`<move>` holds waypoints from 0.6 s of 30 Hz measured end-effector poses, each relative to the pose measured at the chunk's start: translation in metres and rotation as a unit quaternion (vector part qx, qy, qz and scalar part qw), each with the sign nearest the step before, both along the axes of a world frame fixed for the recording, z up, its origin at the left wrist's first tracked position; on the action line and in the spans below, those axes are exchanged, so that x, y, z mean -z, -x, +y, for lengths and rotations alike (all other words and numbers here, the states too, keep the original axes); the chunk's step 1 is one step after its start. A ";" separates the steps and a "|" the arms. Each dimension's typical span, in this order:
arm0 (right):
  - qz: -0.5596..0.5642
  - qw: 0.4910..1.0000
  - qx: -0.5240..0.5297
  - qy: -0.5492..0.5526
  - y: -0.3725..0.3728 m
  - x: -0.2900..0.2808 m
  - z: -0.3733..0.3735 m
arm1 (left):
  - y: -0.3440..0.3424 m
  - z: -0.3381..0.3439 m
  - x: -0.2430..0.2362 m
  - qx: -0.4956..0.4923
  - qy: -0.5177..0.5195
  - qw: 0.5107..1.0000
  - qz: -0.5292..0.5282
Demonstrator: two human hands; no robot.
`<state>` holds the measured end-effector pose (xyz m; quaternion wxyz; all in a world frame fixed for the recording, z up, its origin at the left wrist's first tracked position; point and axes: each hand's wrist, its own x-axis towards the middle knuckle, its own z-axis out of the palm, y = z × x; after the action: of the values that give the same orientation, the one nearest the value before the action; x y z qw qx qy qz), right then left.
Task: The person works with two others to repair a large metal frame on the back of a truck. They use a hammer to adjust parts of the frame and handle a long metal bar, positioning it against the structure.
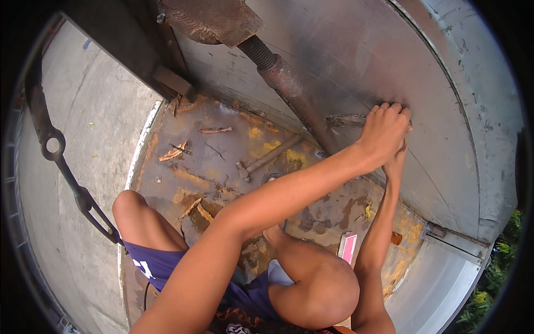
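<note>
Since the curled left hand point(385, 128) and half-hidden right hand point(395, 161) crowd the metal panel point(400, 69), their grasp unclear, slipping could scrape knuckles.

A hammer point(269, 156) lying on a rust-stained floor point(208, 175), dried leaves point(170, 155) scattered nearby, a pink-and-white box point(347, 249) at right, green foliage point(496, 281) at the edge

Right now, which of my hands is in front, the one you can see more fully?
Your left hand: its back and knuckles show. The right hand is partly hidden behind it.
</note>
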<state>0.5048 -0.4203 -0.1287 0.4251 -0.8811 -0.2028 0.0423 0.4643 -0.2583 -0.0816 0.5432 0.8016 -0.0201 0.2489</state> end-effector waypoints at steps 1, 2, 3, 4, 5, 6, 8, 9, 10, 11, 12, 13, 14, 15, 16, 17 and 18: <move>0.027 0.999 0.014 0.017 -0.001 -0.007 0.000 | -0.001 0.001 -0.002 -0.024 0.022 0.999 -0.009; 0.031 0.999 -0.011 0.030 -0.003 -0.015 0.000 | -0.001 0.003 -0.003 -0.036 0.044 0.998 -0.012; 0.037 0.999 -0.010 0.036 -0.002 -0.021 0.002 | -0.001 0.005 -0.005 -0.021 0.061 0.998 0.021; 0.053 0.998 -0.018 0.038 -0.002 -0.027 0.004 | -0.002 0.006 -0.006 -0.009 0.072 0.997 0.031; 0.052 0.997 -0.007 0.062 -0.001 -0.034 0.007 | -0.003 0.008 -0.007 0.029 0.078 0.994 0.076; 0.062 0.995 -0.003 0.079 0.001 -0.039 0.010 | -0.003 0.009 -0.008 0.042 0.093 0.991 0.087; 0.057 0.996 0.007 0.075 0.009 -0.044 0.015 | -0.001 0.009 -0.007 0.009 0.063 0.997 0.047; 0.042 0.998 0.011 0.055 0.014 -0.042 0.019 | -0.001 0.007 -0.006 0.002 0.047 0.998 0.040; 0.037 0.999 0.002 0.026 0.015 -0.041 0.021 | -0.002 0.006 -0.005 -0.010 0.057 0.998 0.028; 0.020 0.999 0.021 0.028 0.016 -0.039 0.022 | -0.002 0.004 -0.003 0.002 0.064 0.997 0.046; 0.021 0.999 0.027 0.025 0.017 -0.036 0.023 | -0.003 0.002 -0.001 0.000 0.076 0.996 0.050; 0.027 0.999 0.025 0.010 0.018 -0.031 0.023 | -0.004 0.000 0.001 0.005 0.069 0.997 0.044; 0.024 0.999 0.037 0.006 0.021 -0.026 0.022 | -0.003 -0.003 0.004 -0.002 0.067 0.997 0.024; 0.023 0.999 0.043 -0.011 0.023 -0.021 0.020 | -0.003 -0.005 0.006 0.007 0.060 0.998 0.022; 0.047 0.996 0.076 -0.012 0.024 -0.017 0.019 | -0.003 -0.006 0.009 -0.005 0.073 0.997 0.000; 0.015 0.997 0.060 -0.036 0.024 -0.012 0.019 | -0.003 -0.007 0.012 -0.003 0.083 0.997 -0.004; 0.011 0.997 0.069 -0.042 0.026 -0.008 0.017 | -0.001 -0.009 0.014 0.008 0.095 0.995 0.009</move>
<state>0.4788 -0.4032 -0.1210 0.4659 -0.8738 -0.1384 0.0135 0.4655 -0.2673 -0.0958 0.6192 0.7483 0.0022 0.2380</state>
